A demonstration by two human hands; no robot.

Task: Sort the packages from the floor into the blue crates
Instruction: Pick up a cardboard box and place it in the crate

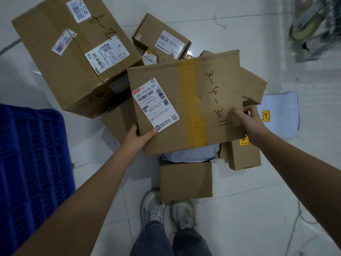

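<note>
Holding a flat cardboard package (186, 106) between both hands, we stand over the pile with the pick-up step in hand. From the head view, our left hand (137, 137) grips its near left corner, thumb lying on top beside the white shipping label (155, 105) and the other fingers hidden under the edge. Our right hand (243, 118) pinches the right edge, fingers (233, 113) curled over the top face close to the handwritten "3-4-3011". A strip of yellow tape (192, 104) runs across the middle of the lid. The package looks lifted and slightly tilted above the rest, though we cannot tell whether its far edge rests on something behind.

Under it lie more packages on the pale tiled floor (258, 209): a small plain box (186, 181) just in front of our shoes (168, 211), a pale blue mailer bag (190, 156) partly covered, a narrow box with a yellow sticker (244, 154) to the right, and a large carton (73, 52) marked by hand at the upper left. 1 blue crate (31, 163) stands at our left, near the left forearm; its inside is not visible.

We judge the sort as barely begun, with most packages not yet moved. Next we would need to read the written code, then swing the package left, keep it level in both hands, and lower it over the crate rim.
</note>
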